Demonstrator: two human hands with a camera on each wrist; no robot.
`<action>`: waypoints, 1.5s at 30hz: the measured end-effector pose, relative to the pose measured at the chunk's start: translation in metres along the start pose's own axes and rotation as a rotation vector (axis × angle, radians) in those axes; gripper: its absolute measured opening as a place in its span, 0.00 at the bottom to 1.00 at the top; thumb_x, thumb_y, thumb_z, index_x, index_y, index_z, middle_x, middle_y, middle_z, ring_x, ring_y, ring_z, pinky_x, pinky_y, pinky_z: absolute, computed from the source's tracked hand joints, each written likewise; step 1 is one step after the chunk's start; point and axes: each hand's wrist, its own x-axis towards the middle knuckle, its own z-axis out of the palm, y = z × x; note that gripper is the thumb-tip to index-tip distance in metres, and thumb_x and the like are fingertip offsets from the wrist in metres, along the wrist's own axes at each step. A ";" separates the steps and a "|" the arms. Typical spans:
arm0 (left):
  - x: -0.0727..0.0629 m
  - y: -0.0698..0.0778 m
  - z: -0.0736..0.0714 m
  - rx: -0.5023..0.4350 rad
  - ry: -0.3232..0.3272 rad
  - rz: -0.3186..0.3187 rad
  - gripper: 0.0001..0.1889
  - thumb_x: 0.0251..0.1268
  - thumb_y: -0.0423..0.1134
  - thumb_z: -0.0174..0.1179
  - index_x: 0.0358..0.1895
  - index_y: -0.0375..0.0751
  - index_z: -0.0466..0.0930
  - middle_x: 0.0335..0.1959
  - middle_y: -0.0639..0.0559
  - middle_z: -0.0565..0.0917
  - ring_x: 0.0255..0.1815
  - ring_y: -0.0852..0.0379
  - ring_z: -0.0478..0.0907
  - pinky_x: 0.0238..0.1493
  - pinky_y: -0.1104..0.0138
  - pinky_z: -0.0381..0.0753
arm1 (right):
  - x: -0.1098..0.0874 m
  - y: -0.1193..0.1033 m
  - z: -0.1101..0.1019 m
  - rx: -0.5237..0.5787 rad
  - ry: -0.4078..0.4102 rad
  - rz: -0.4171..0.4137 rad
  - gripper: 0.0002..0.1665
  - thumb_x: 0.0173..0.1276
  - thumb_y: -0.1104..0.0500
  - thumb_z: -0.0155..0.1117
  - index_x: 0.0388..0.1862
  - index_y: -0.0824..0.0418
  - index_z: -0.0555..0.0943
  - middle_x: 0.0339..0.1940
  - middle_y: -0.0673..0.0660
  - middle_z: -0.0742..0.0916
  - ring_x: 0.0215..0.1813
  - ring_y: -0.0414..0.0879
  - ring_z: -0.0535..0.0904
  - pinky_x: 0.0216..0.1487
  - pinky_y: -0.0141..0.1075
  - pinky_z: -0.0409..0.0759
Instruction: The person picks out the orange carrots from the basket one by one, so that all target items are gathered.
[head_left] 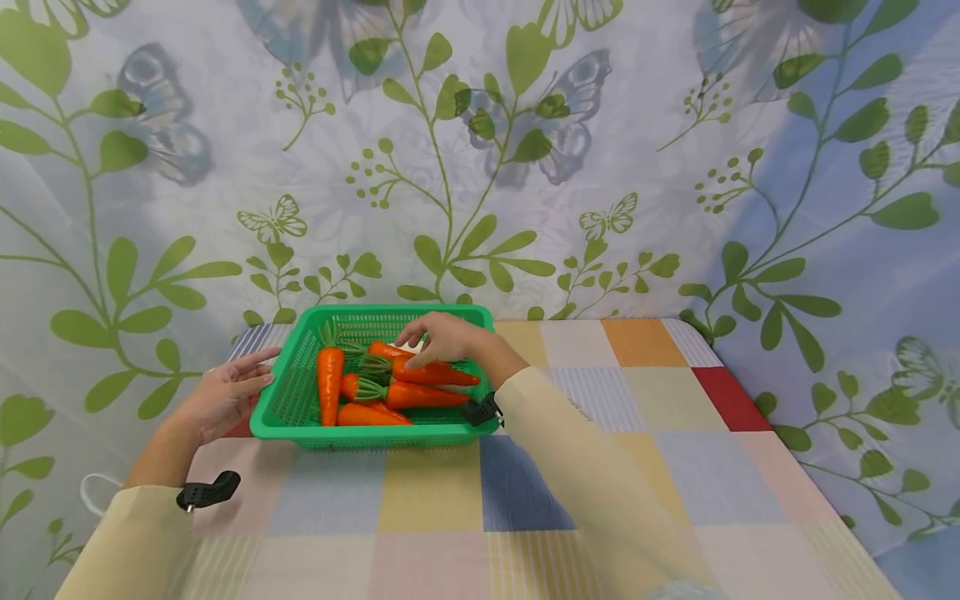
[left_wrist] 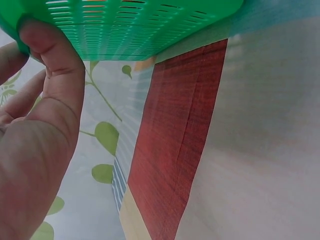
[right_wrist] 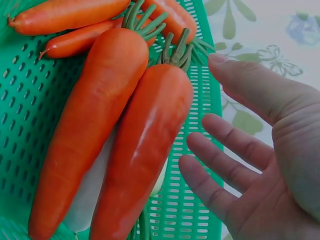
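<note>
A green plastic basket point(head_left: 375, 435) holds several orange carrots point(head_left: 330, 385) with short green tops. At its left side is my left hand point(head_left: 228, 393), fingers extended; in the left wrist view the thumb point(left_wrist: 57, 60) rests against the basket's rim. My right hand point(head_left: 442, 337) is over the basket's back right part, fingers spread and loosely bent, with nothing held. Nearest to it in the right wrist view is a large carrot point(right_wrist: 145, 145), lying alongside another carrot point(right_wrist: 95, 125). A white, smooth thing point(right_wrist: 92, 195) is partly hidden beneath these two.
A patchwork-patterned cloth point(head_left: 435, 492) covers the table under the basket. Behind stands a pale curtain point(head_left: 645, 167) printed with green leaves and butterflies. Each wrist wears a black strap mount point(head_left: 208, 492).
</note>
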 end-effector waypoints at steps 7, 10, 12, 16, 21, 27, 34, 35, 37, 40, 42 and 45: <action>-0.002 -0.001 0.001 -0.002 -0.008 0.003 0.34 0.78 0.35 0.56 0.82 0.44 0.54 0.46 0.58 0.84 0.45 0.60 0.87 0.49 0.68 0.88 | 0.003 0.005 0.005 -0.016 -0.016 0.025 0.29 0.68 0.52 0.74 0.68 0.51 0.80 0.65 0.58 0.83 0.61 0.51 0.82 0.57 0.41 0.84; -0.001 -0.002 0.001 -0.015 -0.014 0.010 0.33 0.78 0.35 0.56 0.81 0.45 0.55 0.46 0.58 0.85 0.45 0.60 0.87 0.49 0.68 0.88 | 0.004 0.007 0.006 -0.021 -0.024 0.028 0.30 0.67 0.52 0.74 0.68 0.52 0.80 0.64 0.58 0.83 0.61 0.52 0.83 0.58 0.42 0.84; -0.001 -0.003 0.001 -0.022 -0.017 0.012 0.32 0.78 0.35 0.56 0.81 0.46 0.56 0.47 0.58 0.85 0.46 0.60 0.87 0.49 0.67 0.89 | 0.005 0.008 0.007 -0.023 -0.033 0.029 0.31 0.68 0.51 0.74 0.69 0.51 0.79 0.65 0.58 0.83 0.62 0.52 0.82 0.59 0.43 0.84; -0.002 -0.005 -0.001 -0.040 -0.035 0.031 0.32 0.79 0.33 0.54 0.81 0.46 0.56 0.47 0.57 0.86 0.46 0.59 0.88 0.49 0.66 0.89 | 0.008 0.009 0.009 -0.025 -0.040 0.033 0.31 0.68 0.52 0.74 0.69 0.49 0.79 0.66 0.58 0.83 0.63 0.52 0.82 0.60 0.43 0.83; -0.002 -0.004 -0.001 -0.073 -0.052 0.050 0.29 0.79 0.32 0.53 0.79 0.46 0.58 0.44 0.55 0.85 0.44 0.59 0.88 0.48 0.66 0.89 | 0.015 0.009 0.011 -0.062 -0.030 0.063 0.29 0.67 0.51 0.75 0.67 0.44 0.80 0.65 0.54 0.83 0.61 0.49 0.82 0.61 0.42 0.83; -0.002 -0.003 0.000 -0.114 -0.055 0.047 0.27 0.79 0.30 0.52 0.76 0.48 0.63 0.44 0.55 0.85 0.44 0.59 0.88 0.48 0.67 0.89 | 0.021 0.009 0.012 -0.078 -0.049 0.084 0.29 0.67 0.51 0.75 0.66 0.42 0.80 0.67 0.54 0.82 0.64 0.50 0.81 0.64 0.43 0.81; -0.001 -0.004 -0.001 -0.109 -0.060 0.055 0.27 0.79 0.31 0.53 0.77 0.49 0.63 0.44 0.56 0.86 0.44 0.59 0.88 0.49 0.67 0.89 | 0.021 0.008 0.013 -0.067 -0.047 0.104 0.29 0.67 0.52 0.75 0.67 0.43 0.80 0.67 0.56 0.82 0.69 0.54 0.75 0.68 0.47 0.78; -0.001 -0.004 0.000 -0.110 -0.061 0.058 0.27 0.79 0.31 0.53 0.77 0.49 0.64 0.44 0.55 0.86 0.44 0.59 0.88 0.49 0.67 0.89 | 0.022 0.008 0.013 -0.066 -0.046 0.110 0.29 0.67 0.52 0.75 0.67 0.43 0.80 0.66 0.55 0.82 0.69 0.53 0.75 0.68 0.47 0.78; 0.000 -0.004 0.000 -0.109 -0.064 0.060 0.27 0.79 0.31 0.53 0.77 0.49 0.64 0.45 0.55 0.86 0.45 0.59 0.88 0.49 0.67 0.89 | 0.022 0.008 0.013 -0.068 -0.048 0.120 0.30 0.66 0.52 0.75 0.67 0.41 0.80 0.66 0.54 0.81 0.69 0.52 0.75 0.67 0.46 0.79; 0.000 -0.004 0.000 -0.108 -0.065 0.057 0.27 0.79 0.31 0.53 0.76 0.50 0.64 0.45 0.55 0.86 0.45 0.59 0.88 0.49 0.67 0.89 | 0.023 0.008 0.014 -0.078 -0.052 0.133 0.31 0.65 0.51 0.76 0.67 0.39 0.80 0.67 0.53 0.81 0.69 0.51 0.75 0.67 0.45 0.79; 0.000 -0.004 0.001 -0.108 -0.064 0.053 0.27 0.79 0.31 0.52 0.77 0.50 0.64 0.45 0.56 0.86 0.45 0.59 0.88 0.49 0.66 0.89 | 0.023 0.008 0.015 -0.085 -0.054 0.135 0.31 0.65 0.51 0.77 0.67 0.39 0.80 0.68 0.53 0.81 0.69 0.51 0.75 0.67 0.45 0.79; 0.000 -0.005 0.001 -0.115 -0.062 0.043 0.27 0.79 0.31 0.52 0.77 0.50 0.63 0.45 0.56 0.86 0.45 0.59 0.88 0.49 0.67 0.88 | 0.022 0.007 0.015 -0.089 -0.055 0.135 0.31 0.65 0.52 0.77 0.67 0.40 0.80 0.68 0.54 0.81 0.70 0.52 0.75 0.68 0.46 0.79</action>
